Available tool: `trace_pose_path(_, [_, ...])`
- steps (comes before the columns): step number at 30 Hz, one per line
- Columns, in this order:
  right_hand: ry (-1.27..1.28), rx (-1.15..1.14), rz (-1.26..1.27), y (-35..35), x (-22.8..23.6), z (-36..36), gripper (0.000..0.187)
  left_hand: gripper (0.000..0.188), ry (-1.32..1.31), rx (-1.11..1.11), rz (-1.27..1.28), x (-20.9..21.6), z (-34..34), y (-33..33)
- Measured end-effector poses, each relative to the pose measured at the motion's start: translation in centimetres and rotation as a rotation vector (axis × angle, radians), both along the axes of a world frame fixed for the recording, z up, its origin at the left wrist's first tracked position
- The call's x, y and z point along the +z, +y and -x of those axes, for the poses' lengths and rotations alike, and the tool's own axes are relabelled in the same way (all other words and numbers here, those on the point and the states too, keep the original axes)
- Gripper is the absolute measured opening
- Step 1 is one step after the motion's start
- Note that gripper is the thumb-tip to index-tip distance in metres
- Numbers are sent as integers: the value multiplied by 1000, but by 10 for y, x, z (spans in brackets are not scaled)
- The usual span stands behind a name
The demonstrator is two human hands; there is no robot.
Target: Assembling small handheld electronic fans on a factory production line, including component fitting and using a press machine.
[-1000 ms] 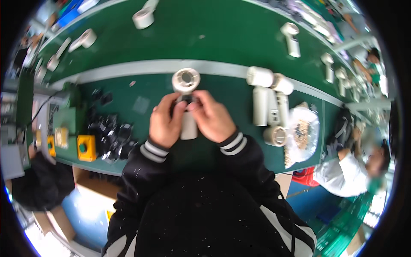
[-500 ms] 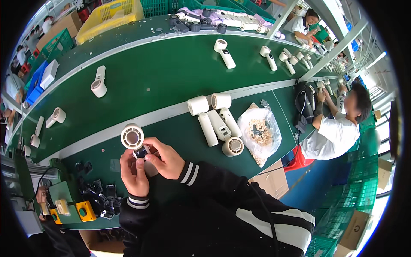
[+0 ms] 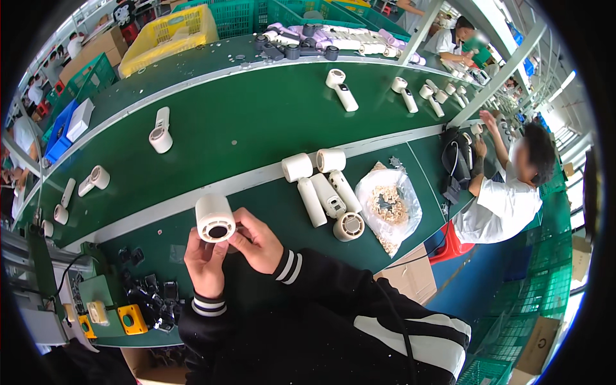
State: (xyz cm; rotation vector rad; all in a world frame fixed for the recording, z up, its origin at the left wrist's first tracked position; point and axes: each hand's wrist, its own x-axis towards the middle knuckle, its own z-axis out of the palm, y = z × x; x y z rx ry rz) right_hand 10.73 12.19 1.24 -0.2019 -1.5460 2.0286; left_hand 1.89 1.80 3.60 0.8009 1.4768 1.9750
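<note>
Toward nine o'clock, the tilted head of the white handheld fan (image 3: 214, 213) hides most of its handle and some fingertips of the left hand (image 3: 205, 266) and right hand (image 3: 261, 247), so exactly where they grip cannot be told. At eight o'clock, the jumbled black plastic parts (image 3: 160, 298) overlap too much to separate, and below them the lower edge cuts off a cardboard box (image 3: 153, 373). Just past three, the beige pieces (image 3: 387, 204) are too small to identify, and higher, the co-worker's head (image 3: 538, 154) is partly blurred.
</note>
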Motion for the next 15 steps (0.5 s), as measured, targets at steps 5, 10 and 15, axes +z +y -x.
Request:
trace_pose_path(5, [17, -101, -46, 6, 2, -3, 15, 20, -38, -38, -66, -6, 3, 11])
trace_pose_path(10, [63, -112, 1, 9, 0, -1, 16, 15, 15, -58, -104, -11, 4, 21])
trace_pose_path(15, [-6, -10, 221, 2, -6, 7, 43, 27, 462, 199, 78, -19, 7, 25])
